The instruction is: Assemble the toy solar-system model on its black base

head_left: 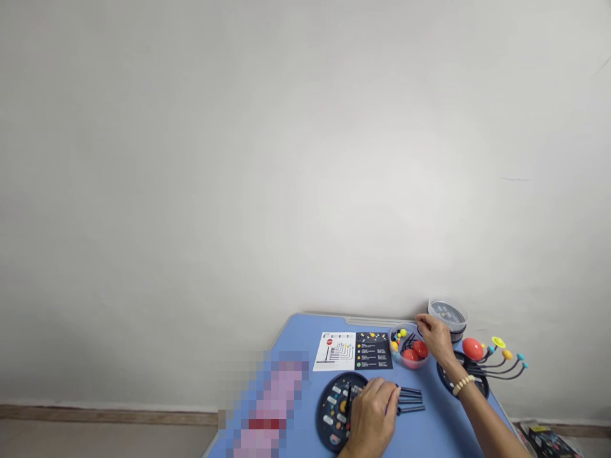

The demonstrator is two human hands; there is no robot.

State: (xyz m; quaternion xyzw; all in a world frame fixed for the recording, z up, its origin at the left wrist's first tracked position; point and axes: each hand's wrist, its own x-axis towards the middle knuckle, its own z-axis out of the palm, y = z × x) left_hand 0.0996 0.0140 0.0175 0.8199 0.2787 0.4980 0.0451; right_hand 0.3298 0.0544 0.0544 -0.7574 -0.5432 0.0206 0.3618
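My left hand [375, 407] is curled over the right side of a round black base [329, 413] printed with planets. A short dark post [348, 397] stands on the base beside it. What the fingers grip is hidden. Several thin black rods [411, 399] stick out to the right past the fingertips; I cannot tell whether they are held or lying there. My right hand [434, 334], a beaded bracelet at its wrist, pinches at the right rim of a clear plastic bowl [394, 359]. Something small and dark shows at those fingertips. Red balls [420, 348], yellow balls and black rods fill the bowl.
An illustrated instruction sheet [334, 359] lies behind the base on the blue table [300, 340]. A round clear-rimmed container [447, 312] stands at the back right. Under my right forearm is an assembled planet model [472, 348], its curved arms reaching right. A box [547, 442] sits below the table.
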